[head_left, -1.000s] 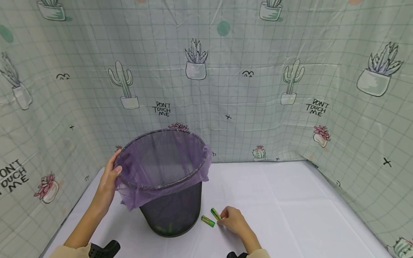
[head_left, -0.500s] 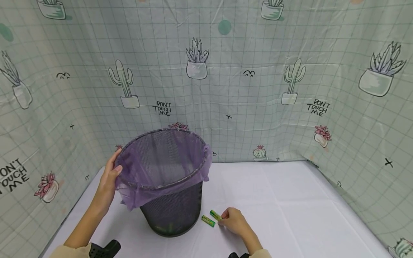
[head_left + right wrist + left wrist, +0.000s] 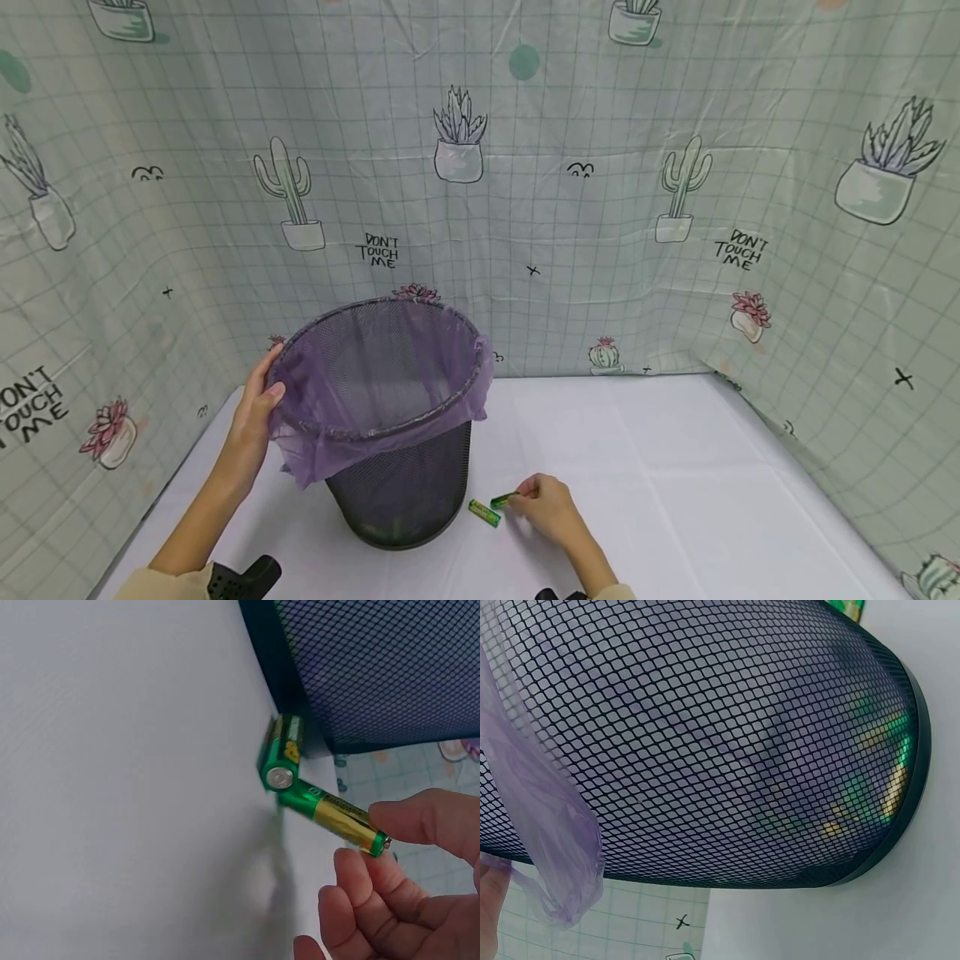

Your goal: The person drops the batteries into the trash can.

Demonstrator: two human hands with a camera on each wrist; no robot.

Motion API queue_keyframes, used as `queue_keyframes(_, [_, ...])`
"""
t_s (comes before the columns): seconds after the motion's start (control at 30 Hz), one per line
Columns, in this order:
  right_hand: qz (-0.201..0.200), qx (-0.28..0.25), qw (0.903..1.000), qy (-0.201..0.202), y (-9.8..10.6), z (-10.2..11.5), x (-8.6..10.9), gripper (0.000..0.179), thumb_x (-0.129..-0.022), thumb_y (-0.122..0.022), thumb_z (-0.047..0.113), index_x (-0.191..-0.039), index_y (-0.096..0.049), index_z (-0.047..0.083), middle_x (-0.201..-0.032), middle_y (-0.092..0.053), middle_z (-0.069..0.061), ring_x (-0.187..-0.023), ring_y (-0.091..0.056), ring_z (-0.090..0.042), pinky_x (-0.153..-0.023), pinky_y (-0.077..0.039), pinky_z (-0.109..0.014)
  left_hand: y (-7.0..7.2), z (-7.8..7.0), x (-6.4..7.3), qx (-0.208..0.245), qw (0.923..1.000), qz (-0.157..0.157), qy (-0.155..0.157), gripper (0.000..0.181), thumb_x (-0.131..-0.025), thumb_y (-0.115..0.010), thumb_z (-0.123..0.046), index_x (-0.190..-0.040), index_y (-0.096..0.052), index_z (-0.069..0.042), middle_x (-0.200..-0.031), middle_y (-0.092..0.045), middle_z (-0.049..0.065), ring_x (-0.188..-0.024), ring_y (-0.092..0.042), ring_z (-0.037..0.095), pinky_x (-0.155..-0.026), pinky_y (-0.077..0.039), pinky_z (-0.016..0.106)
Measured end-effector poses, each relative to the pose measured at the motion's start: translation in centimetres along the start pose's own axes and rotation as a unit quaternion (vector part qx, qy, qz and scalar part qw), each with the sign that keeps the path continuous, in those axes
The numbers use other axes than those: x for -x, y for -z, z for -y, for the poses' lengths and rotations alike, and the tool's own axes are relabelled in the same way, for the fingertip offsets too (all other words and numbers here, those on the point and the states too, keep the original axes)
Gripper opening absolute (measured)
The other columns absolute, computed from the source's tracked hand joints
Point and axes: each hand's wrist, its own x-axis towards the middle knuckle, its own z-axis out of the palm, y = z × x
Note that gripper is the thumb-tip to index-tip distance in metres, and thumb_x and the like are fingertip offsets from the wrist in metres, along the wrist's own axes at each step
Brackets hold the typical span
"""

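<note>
A black mesh wastebasket [image 3: 408, 487] stands on the white table, with a purple bin liner [image 3: 322, 458] folded over its rim. At the left side of the rim, my left hand [image 3: 247, 425] grips it through the liner, thumb on the inner side. My right hand [image 3: 553, 510] pinches one end of a green and gold battery [image 3: 341, 819] between thumb and fingers. The free end of that battery is right at a second battery [image 3: 484, 513], which lies beside the basket's base. Through the mesh in the left wrist view, several green and gold batteries [image 3: 892, 780] show at the bottom.
A white cloth covers the table [image 3: 637, 467]. Behind and on both sides hangs a pale grid curtain [image 3: 525, 208] printed with cacti. Black wrist devices [image 3: 243, 579] sit at both wrists.
My right hand has risen slightly and pinched the farther battery, turning it so that its held end is raised. The left hand, the basket and the nearer battery stay in place.
</note>
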Motion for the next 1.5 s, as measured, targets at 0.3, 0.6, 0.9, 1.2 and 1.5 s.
queue_keyframes(0.3, [-0.023, -0.013, 0.9984, 0.049, 0.9, 2.1, 0.3, 0.018, -0.079, -0.067, 0.014, -0.085, -0.061, -0.002, -0.072, -0.06, -0.003, -0.066, -0.051, -0.011, -0.056, -0.041, -0.02, 0.1, 0.2, -0.1, -0.005, 1.0, 0.0, 0.001, 0.058, -0.097, -0.03, -0.031, -0.15, -0.011, -0.019, -0.158, 0.007, 0.007, -0.143, 0.004, 0.021, -0.101, -0.012, 0.01])
queue_keyframes(0.6, [-0.062, -0.026, 0.9938, 0.088, 2.5, 5.5, 0.7, 0.011, -0.081, -0.067, 0.012, -0.086, -0.063, 0.003, -0.074, -0.061, -0.001, -0.069, -0.052, -0.01, -0.06, -0.042, -0.021, 0.1, 0.2, -0.1, 0.0, 1.0, 0.001, -0.002, 0.058, -0.097, -0.03, -0.029, -0.15, -0.011, -0.018, -0.158, 0.006, 0.006, -0.143, 0.002, 0.02, -0.098, -0.015, 0.006])
queue_keyframes(0.9, [-0.113, -0.015, 0.9824, 0.148, 4.6, 8.8, 1.5, 0.014, -0.084, -0.068, 0.019, -0.093, -0.066, 0.008, -0.08, -0.064, 0.002, -0.079, -0.057, -0.009, -0.076, -0.045, -0.028, 0.1, 0.2, -0.2, -0.001, 1.0, 0.004, -0.001, 0.057, -0.097, -0.03, -0.03, -0.15, -0.012, -0.021, -0.158, 0.003, 0.004, -0.143, -0.002, 0.02, -0.096, -0.019, 0.005])
queue_keyframes(1.2, [-0.17, -0.006, 0.9518, 0.255, 7.1, 13.0, 2.1, 0.016, -0.084, -0.068, 0.017, -0.098, -0.066, 0.009, -0.087, -0.064, 0.001, -0.084, -0.058, -0.01, -0.082, -0.046, -0.03, 0.0, 0.0, -0.2, 0.006, 1.0, 0.001, 0.007, 0.058, -0.096, -0.031, -0.031, -0.15, -0.012, -0.023, -0.158, 0.004, 0.002, -0.143, -0.001, 0.02, -0.112, -0.001, 0.04])
queue_keyframes(1.5, [-0.192, -0.021, 0.9237, 0.331, 7.8, 16.6, 2.2, 0.016, -0.085, -0.068, 0.016, -0.099, -0.065, 0.009, -0.091, -0.064, 0.0, -0.087, -0.057, -0.01, -0.082, -0.046, -0.031, 0.0, 0.1, -0.2, 0.0, 1.0, -0.002, 0.001, 0.057, -0.096, -0.031, -0.031, -0.15, -0.013, -0.021, -0.158, 0.003, 0.004, -0.143, -0.001, 0.019, -0.107, -0.01, 0.018])
